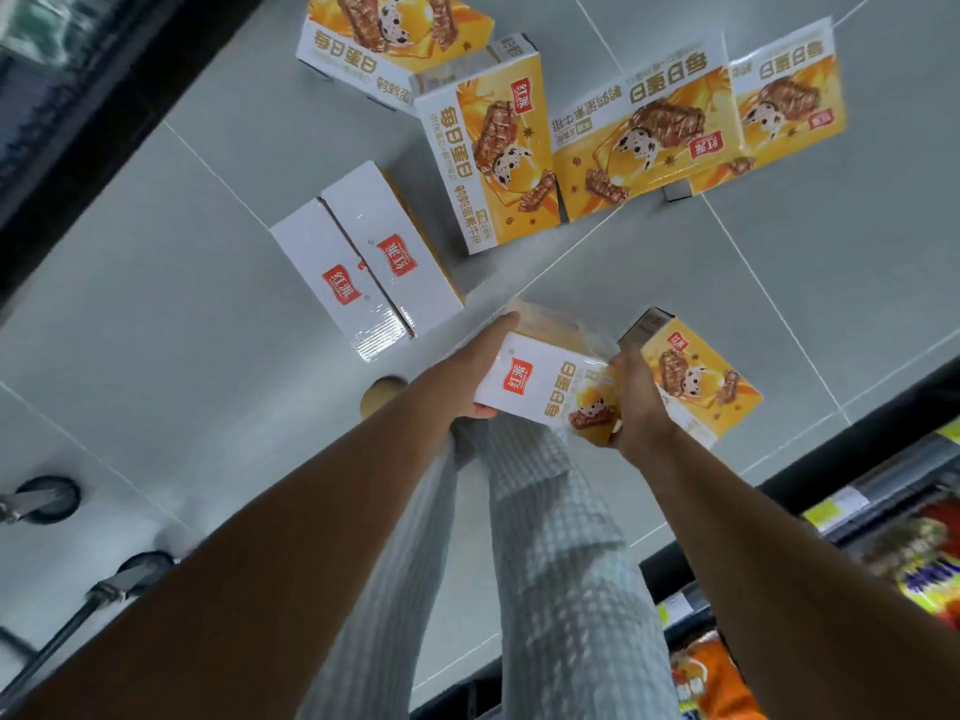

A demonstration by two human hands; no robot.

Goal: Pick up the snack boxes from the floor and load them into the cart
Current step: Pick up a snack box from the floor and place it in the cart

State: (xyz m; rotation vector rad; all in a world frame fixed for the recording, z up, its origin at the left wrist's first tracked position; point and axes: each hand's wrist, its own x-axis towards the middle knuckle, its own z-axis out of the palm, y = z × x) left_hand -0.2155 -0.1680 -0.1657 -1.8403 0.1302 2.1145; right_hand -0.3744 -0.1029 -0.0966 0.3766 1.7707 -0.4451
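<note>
Arms reach down, L hand (470, 379) & R hand (640, 407) gripping box (540, 389) ends; best keep it level, swing left to cart (130, 576).

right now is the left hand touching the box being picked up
Touching: the head view shows the left hand curled round the white end of the held box.

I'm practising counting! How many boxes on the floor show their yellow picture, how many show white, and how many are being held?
Yellow-front boxes on the floor: 5
White-top box on the floor: 1
Held box: 1
Total: 7 boxes
</note>
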